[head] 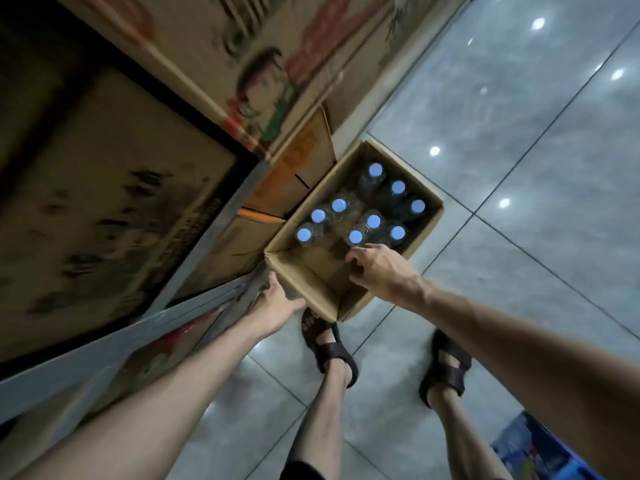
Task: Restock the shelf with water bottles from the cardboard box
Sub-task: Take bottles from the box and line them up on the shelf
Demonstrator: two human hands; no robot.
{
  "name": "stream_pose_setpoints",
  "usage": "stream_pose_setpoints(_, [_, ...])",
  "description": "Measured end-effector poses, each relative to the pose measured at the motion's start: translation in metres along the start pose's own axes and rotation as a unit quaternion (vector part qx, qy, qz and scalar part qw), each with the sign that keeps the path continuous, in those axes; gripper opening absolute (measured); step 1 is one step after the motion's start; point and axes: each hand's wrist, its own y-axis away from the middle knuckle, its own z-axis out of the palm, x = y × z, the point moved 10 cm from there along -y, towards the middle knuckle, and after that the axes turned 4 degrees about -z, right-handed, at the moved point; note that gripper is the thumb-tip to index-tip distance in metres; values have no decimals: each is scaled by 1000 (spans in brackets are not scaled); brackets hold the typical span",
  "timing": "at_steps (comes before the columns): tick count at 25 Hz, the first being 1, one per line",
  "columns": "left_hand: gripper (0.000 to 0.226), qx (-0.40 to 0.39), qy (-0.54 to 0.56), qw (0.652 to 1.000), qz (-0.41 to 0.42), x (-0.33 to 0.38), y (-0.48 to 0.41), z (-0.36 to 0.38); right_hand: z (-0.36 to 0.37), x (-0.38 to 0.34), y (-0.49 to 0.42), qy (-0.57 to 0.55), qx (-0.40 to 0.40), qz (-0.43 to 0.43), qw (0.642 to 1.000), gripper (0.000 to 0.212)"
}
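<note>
Fingers (356, 256) of right hand (379, 271) curl down among blue-capped water bottles (373, 221) in cardboard box (304, 271), grip unclear; left hand (280, 303) touches box's near corner, its fingers hidden.

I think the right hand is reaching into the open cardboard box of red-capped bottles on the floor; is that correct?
Not quite: the head view shows light blue caps, not red. The right hand does reach into the open cardboard box of bottles on the floor.
</note>
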Motion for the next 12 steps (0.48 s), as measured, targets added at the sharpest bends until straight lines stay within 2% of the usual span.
stream_pose_setpoints(5, [107,108,54,992,-20,-9,-134,34,64,24,-114,24,83,-79,993,55])
stream_pose_setpoints(8, [102,110,71,991,-28,-14,-171,51,81,6,-159,76,112,-125,983,51])
stream_pose_setpoints(12, [104,108,41,993,-8,-17,-196,59,107,-11,-203,166,78,-136,973,37])
